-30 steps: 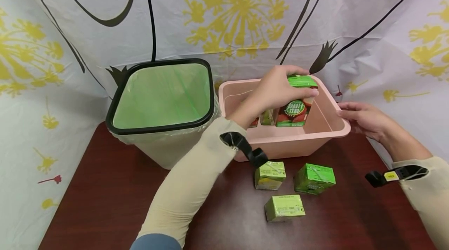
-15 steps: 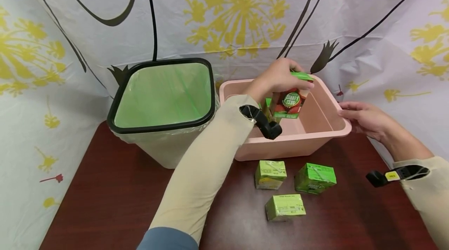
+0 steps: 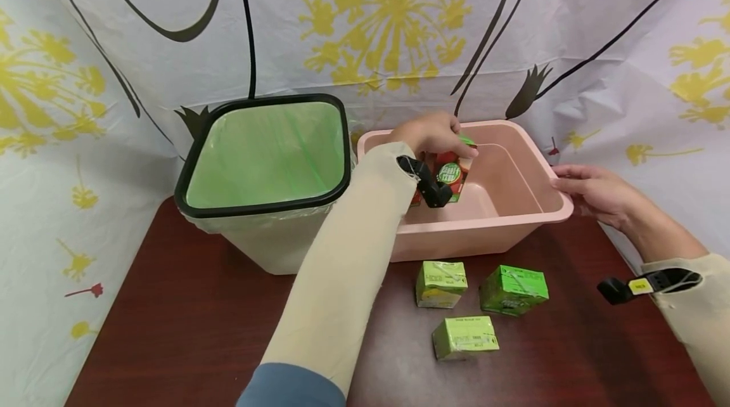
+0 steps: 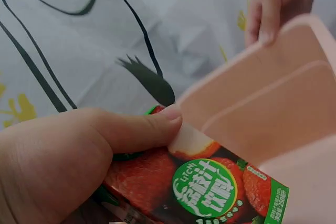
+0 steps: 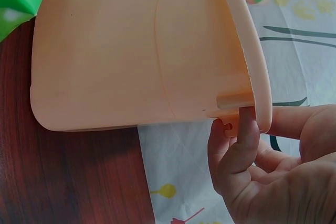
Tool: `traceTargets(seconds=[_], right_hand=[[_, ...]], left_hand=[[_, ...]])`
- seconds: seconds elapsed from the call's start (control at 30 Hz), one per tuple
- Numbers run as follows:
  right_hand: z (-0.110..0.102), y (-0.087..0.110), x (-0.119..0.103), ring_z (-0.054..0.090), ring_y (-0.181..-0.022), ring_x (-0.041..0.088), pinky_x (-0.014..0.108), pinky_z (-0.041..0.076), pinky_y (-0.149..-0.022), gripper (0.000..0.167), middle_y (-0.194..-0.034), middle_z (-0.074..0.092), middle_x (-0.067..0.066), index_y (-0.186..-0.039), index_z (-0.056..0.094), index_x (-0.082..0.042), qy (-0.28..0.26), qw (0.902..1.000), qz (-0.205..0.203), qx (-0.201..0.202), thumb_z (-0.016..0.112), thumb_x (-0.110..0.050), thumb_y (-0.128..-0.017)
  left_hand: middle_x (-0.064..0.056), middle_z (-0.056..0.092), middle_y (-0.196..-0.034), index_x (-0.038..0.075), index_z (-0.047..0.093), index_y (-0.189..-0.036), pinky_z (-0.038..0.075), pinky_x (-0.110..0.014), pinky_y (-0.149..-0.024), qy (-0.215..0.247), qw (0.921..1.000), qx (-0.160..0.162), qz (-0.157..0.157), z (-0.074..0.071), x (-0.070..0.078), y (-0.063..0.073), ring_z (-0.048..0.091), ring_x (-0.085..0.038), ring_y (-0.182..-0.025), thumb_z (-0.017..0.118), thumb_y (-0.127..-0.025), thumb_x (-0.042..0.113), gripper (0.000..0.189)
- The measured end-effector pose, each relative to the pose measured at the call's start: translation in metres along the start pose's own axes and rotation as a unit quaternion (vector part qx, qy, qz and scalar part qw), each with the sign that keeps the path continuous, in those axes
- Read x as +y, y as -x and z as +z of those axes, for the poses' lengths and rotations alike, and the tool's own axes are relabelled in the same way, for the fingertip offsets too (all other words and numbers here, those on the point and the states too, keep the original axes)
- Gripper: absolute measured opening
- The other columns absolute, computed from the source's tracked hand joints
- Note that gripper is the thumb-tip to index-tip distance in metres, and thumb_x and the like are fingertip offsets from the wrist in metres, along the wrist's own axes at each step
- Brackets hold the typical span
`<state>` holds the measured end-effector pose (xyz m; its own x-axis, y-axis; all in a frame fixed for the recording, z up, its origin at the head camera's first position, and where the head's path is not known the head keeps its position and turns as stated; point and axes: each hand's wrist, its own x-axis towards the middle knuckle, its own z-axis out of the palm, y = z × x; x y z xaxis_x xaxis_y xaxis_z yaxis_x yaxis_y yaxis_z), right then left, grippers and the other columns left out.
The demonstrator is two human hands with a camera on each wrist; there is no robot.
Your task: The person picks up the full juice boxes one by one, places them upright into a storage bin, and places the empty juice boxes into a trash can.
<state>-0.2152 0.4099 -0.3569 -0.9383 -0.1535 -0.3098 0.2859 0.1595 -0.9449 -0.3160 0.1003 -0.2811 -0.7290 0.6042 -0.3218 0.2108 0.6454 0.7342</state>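
Observation:
My left hand (image 3: 430, 131) grips a red and green juice carton (image 3: 450, 172) from above, low inside the left end of the pink tub (image 3: 473, 236). In the left wrist view the thumb (image 4: 152, 127) presses the carton (image 4: 205, 187) near the tub's wall (image 4: 273, 124). More cartons stand behind it, mostly hidden by my wrist. My right hand (image 3: 587, 188) holds the tub's right rim. In the right wrist view the fingers (image 5: 241, 145) curl under the rim's lip (image 5: 260, 93).
Three green cartons (image 3: 441, 283) (image 3: 513, 290) (image 3: 464, 337) lie on the dark wooden table in front of the tub. A bin with a black rim (image 3: 262, 207) and a green liner stands to the left, touching the tub. A patterned cloth hangs behind.
My left hand has carried the carton leftward and down, from above the tub's middle to low in its left end. The right hand has stayed on the rim.

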Motion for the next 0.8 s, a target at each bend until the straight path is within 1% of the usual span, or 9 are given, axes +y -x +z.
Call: traceTargets(seconds=[0.1, 0.23, 0.33, 0.4, 0.47, 0.57, 0.67, 0.7, 0.8], right_hand=[[0.0, 0.0, 0.0, 0.069, -0.072, 0.011, 0.027, 0.056, -0.059, 0.034, -0.086, 0.071, -0.001, -0.098, 0.072, -0.027, 0.004, 1.0, -0.001, 0.001, 0.048, -0.005, -0.107], [0.0, 0.0, -0.001, 0.069, -0.073, 0.011, 0.027, 0.057, -0.059, 0.034, -0.086, 0.071, -0.001, -0.098, 0.072, -0.028, 0.011, 0.9999, -0.002, 0.002, 0.048, -0.005, -0.107], [0.0, 0.0, -0.001, 0.069, -0.074, 0.011, 0.027, 0.057, -0.06, 0.035, -0.087, 0.071, -0.001, -0.098, 0.072, -0.028, 0.014, 0.9999, -0.002, 0.003, 0.048, -0.005, -0.107], [0.0, 0.0, -0.001, 0.069, -0.074, 0.011, 0.027, 0.057, -0.06, 0.035, -0.088, 0.071, -0.001, -0.099, 0.072, -0.028, 0.016, 0.9999, -0.004, 0.003, 0.047, -0.005, -0.107], [0.0, 0.0, -0.001, 0.069, -0.074, 0.011, 0.027, 0.057, -0.06, 0.035, -0.088, 0.071, -0.001, -0.099, 0.072, -0.028, 0.016, 0.9999, -0.004, 0.002, 0.047, -0.005, -0.107], [-0.001, 0.0, -0.001, 0.069, -0.075, 0.011, 0.027, 0.057, -0.06, 0.036, -0.088, 0.071, -0.001, -0.099, 0.072, -0.029, 0.02, 0.9998, -0.005, 0.002, 0.047, -0.005, -0.108], [0.0, -0.001, -0.001, 0.069, -0.075, 0.011, 0.027, 0.057, -0.061, 0.036, -0.089, 0.071, -0.001, -0.099, 0.072, -0.029, 0.025, 0.9997, -0.004, 0.003, 0.047, -0.006, -0.108], [0.0, -0.001, -0.001, 0.069, -0.075, 0.011, 0.027, 0.057, -0.061, 0.036, -0.089, 0.071, -0.001, -0.099, 0.072, -0.029, 0.024, 0.9997, -0.003, 0.003, 0.047, -0.006, -0.108], [0.001, -0.001, -0.001, 0.069, -0.076, 0.011, 0.027, 0.058, -0.061, 0.036, -0.089, 0.071, -0.001, -0.099, 0.072, -0.028, 0.02, 0.9998, -0.002, 0.002, 0.047, -0.005, -0.108]], left_hand=[[0.003, 0.043, -0.074, 0.012, 0.048, -0.086, 0.037, -0.022, -0.056, -0.033, 0.9994, -0.004, 0.006, 0.004, -0.009, -0.007, 0.042, -0.01, -0.06, 0.075, -0.094, 0.033, 0.035], [0.003, 0.038, -0.072, 0.012, 0.041, -0.08, 0.032, -0.02, -0.058, -0.037, 0.9988, -0.029, 0.01, 0.009, -0.018, -0.011, 0.039, -0.009, -0.064, 0.074, -0.095, 0.029, 0.04], [0.003, 0.031, -0.066, 0.013, 0.035, -0.074, 0.028, -0.022, -0.058, -0.047, 0.9959, -0.077, 0.008, 0.009, -0.023, -0.011, 0.032, -0.01, -0.06, 0.073, -0.096, 0.027, 0.046], [0.004, 0.028, -0.063, 0.015, 0.032, -0.071, 0.027, -0.022, -0.058, -0.056, 0.9938, -0.096, 0.005, 0.01, -0.027, -0.01, 0.028, -0.009, -0.059, 0.074, -0.095, 0.028, 0.05], [0.004, 0.029, -0.065, 0.014, 0.032, -0.073, 0.027, -0.023, -0.059, -0.061, 0.9926, -0.104, 0.008, 0.011, -0.031, -0.012, 0.028, -0.01, -0.061, 0.074, -0.095, 0.027, 0.049], [0.002, 0.038, -0.076, 0.012, 0.039, -0.082, 0.032, -0.019, -0.061, -0.045, 0.9949, -0.089, 0.013, 0.016, -0.037, -0.017, 0.037, -0.01, -0.07, 0.076, -0.092, 0.021, 0.04], [0.001, 0.042, -0.086, 0.011, 0.042, -0.089, 0.036, -0.016, -0.063, -0.038, 0.9954, -0.087, 0.009, 0.023, -0.042, -0.024, 0.041, -0.009, -0.078, 0.077, -0.092, 0.015, 0.035], [0.002, 0.043, -0.085, 0.011, 0.043, -0.088, 0.036, -0.015, -0.063, -0.039, 0.9951, -0.091, 0.005, 0.025, -0.043, -0.025, 0.041, -0.008, -0.078, 0.077, -0.091, 0.014, 0.035], [0.004, 0.04, -0.073, 0.012, 0.04, -0.076, 0.034, -0.015, -0.06, -0.052, 0.9904, -0.128, 0.001, 0.029, -0.047, -0.028, 0.04, -0.006, -0.069, 0.076, -0.092, 0.013, 0.04]])
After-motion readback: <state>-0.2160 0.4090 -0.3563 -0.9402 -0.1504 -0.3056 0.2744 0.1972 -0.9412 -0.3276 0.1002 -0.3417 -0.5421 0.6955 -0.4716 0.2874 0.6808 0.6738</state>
